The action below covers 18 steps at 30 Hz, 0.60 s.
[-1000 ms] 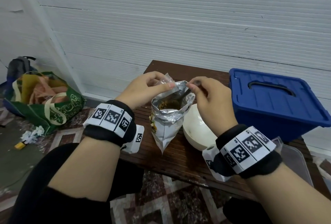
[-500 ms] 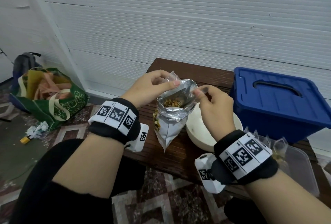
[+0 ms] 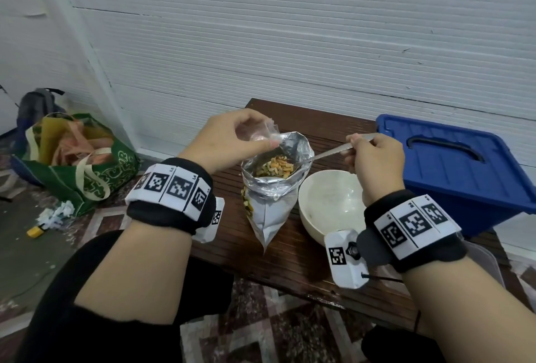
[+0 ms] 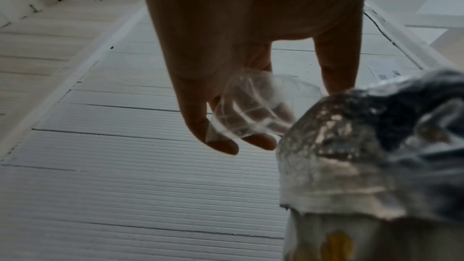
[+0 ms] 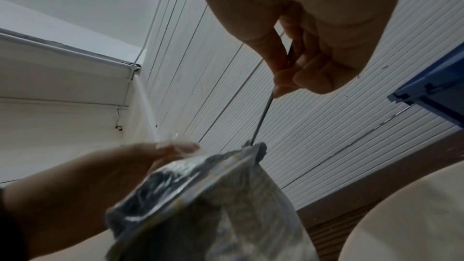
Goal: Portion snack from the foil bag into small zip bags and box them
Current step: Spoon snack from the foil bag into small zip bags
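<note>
Foil bag (image 3: 274,188) stood open on the worktop (image 3: 293,258), snack still inside. Left hand (image 3: 232,142) pinched an empty zip bag (image 3: 265,133) at its rim; right hand (image 3: 377,156) gripped a spoon (image 3: 333,152) dipping in. Boxing in the shut blue box (image 3: 452,165) lay ahead.

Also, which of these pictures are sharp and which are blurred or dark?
Head view: evenly lit and sharp, the snack in the foil bag readable, straight wall lines bowed by the wide lens. Left wrist view: the left hand is a dark backlit shape and the near foil blurred. Right wrist view: the right hand and spoon sharp, the foil bag smeared.
</note>
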Each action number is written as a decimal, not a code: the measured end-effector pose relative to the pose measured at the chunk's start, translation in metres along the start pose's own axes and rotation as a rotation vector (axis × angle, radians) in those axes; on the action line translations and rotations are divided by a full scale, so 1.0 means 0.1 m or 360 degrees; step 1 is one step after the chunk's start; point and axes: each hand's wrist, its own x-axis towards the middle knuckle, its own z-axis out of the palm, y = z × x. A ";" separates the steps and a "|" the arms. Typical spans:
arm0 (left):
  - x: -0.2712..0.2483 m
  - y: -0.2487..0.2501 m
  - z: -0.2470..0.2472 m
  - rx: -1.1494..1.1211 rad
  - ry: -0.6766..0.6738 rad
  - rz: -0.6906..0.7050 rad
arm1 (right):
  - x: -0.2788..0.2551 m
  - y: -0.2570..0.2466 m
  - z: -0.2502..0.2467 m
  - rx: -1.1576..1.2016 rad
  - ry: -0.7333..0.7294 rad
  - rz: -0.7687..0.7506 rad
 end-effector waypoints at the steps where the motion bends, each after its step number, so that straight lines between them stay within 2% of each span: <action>1: 0.00 0.00 -0.01 0.0045 -0.0022 0.0016 | 0.02 -0.02 -0.01 0.0015 0.0013 -0.0002; 9: 0.00 0.00 -0.08 0.0308 -0.0115 0.0045 | 0.15 -0.23 -0.14 0.0064 0.0103 -0.0092; 18: 0.00 0.04 0.04 0.0332 -0.0139 0.0057 | 0.12 -0.31 -0.03 0.0017 -0.0045 -0.0162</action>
